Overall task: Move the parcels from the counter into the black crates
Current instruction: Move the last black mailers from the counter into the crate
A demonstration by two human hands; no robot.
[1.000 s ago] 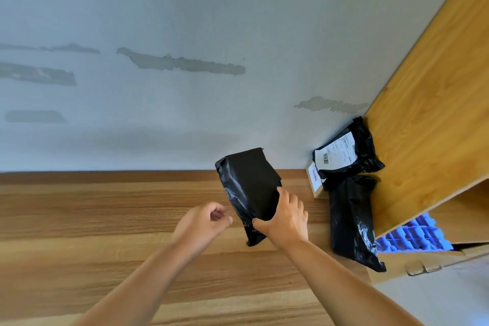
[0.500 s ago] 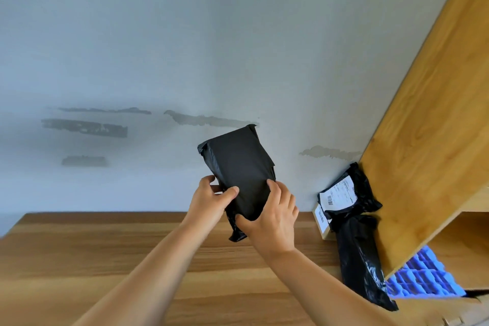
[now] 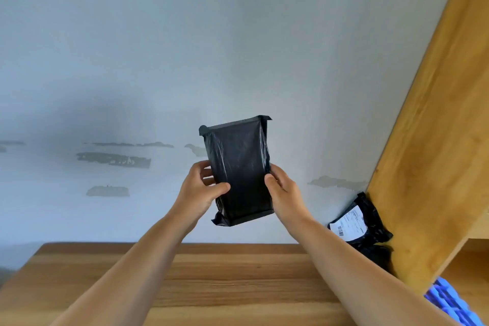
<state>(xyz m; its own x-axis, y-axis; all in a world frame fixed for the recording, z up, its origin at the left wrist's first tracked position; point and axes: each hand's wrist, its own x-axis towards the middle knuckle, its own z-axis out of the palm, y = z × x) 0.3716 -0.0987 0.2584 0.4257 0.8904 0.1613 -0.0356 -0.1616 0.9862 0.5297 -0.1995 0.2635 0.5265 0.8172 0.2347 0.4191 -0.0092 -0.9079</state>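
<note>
A black plastic parcel (image 3: 239, 169) stands upright in the air, well above the wooden counter (image 3: 225, 280), in front of the grey wall. My left hand (image 3: 199, 190) grips its left edge and my right hand (image 3: 284, 193) grips its right edge. Another black parcel with a white label (image 3: 357, 225) leans in the corner at the right. A further black parcel (image 3: 378, 255) lies under it, partly hidden by my right forearm. No black crate is in view.
A tall wooden panel (image 3: 434, 140) rises at the right with an open shelf below it. A blue ridged plastic thing (image 3: 449, 302) shows at the bottom right. The grey wall (image 3: 158, 61) has patched marks.
The parcel has been lifted higher off the counter and turned upright. My left hand, empty a second ago, has taken hold of it. The view has tilted up.
</note>
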